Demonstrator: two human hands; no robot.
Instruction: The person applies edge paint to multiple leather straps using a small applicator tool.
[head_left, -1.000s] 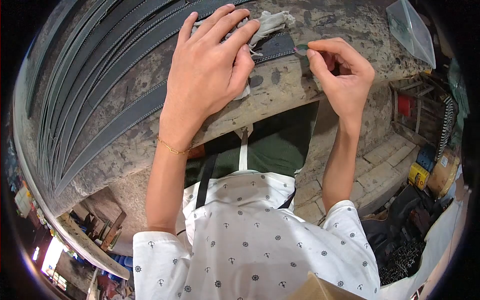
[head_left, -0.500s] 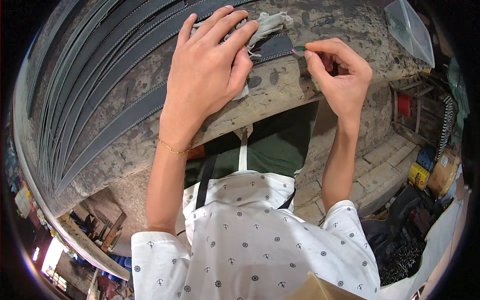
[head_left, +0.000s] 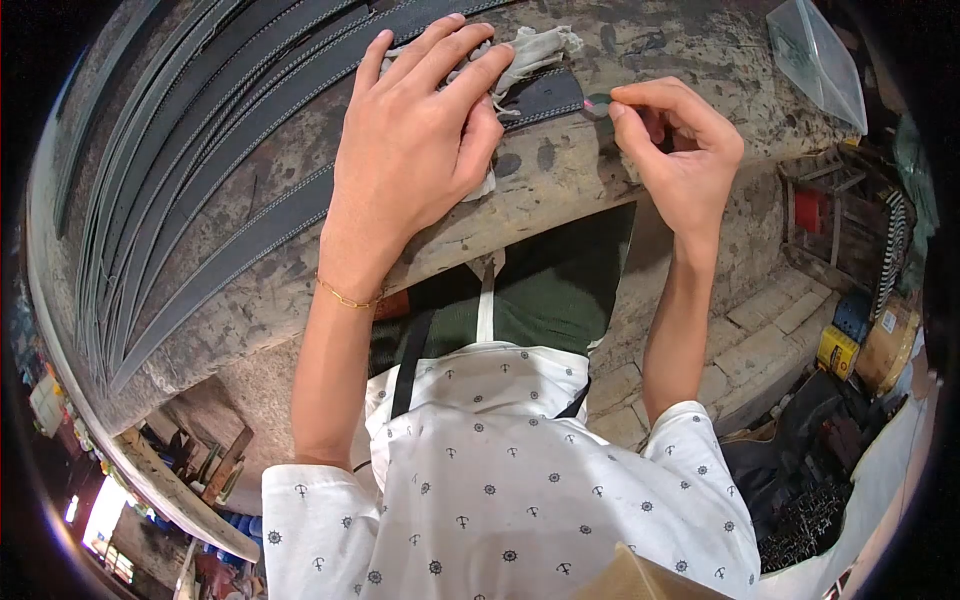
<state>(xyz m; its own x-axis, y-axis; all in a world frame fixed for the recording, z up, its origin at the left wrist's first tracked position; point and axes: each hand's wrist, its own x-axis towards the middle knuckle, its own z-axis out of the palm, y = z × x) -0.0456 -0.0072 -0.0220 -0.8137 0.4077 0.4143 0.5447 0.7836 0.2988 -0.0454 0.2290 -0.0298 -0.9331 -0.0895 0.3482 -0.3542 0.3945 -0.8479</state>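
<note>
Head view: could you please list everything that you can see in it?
belts: many, black, stitched, fanned across the bench
bench: one, grey, stained, across the top
rag: one, white, on a belt, under the left hand
disc: one, small, greenish, at a belt's end
box: one, clear plastic, bench's far right
carton: one, yellow, floor at right
shirt: one, white, printed, bottom
bracelet: one, gold, left wrist
left hand: flat on the rag
right hand: pinching the disc
</note>
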